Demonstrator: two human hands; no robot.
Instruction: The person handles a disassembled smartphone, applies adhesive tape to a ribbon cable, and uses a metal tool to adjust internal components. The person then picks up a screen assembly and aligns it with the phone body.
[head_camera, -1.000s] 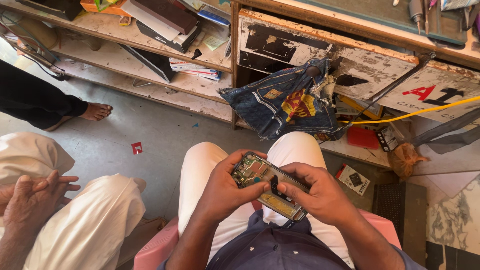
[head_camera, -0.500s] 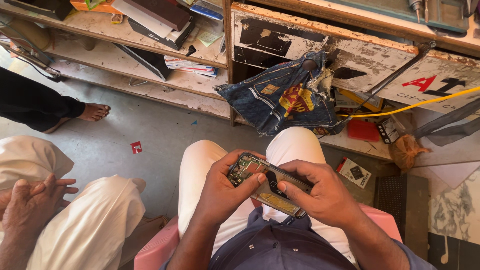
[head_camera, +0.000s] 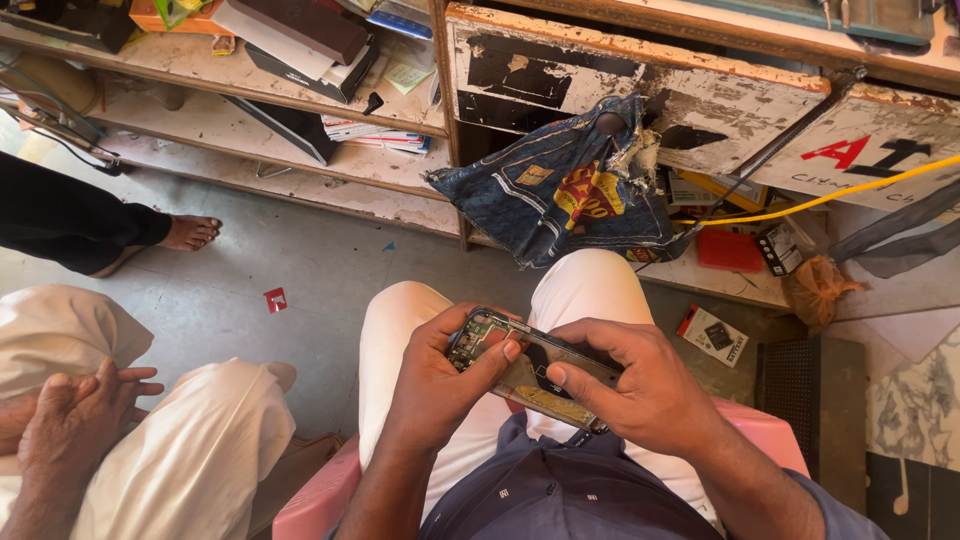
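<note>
Head view | opened phone (head_camera: 525, 365) gripped between both hands, over lap

One opened phone (head_camera: 520, 365), one denim bag (head_camera: 560, 190), one red scrap (head_camera: 275, 298)

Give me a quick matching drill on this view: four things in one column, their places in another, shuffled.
Things:
1. opened phone
2. denim bag
3. red paper scrap
4. small box

Places:
A. hanging from the shelf front
B. on the floor by the right knee
C. held between left hand and right hand
D. on the floor left of the knees

Pairs: 1-C, 2-A, 3-D, 4-B
</note>
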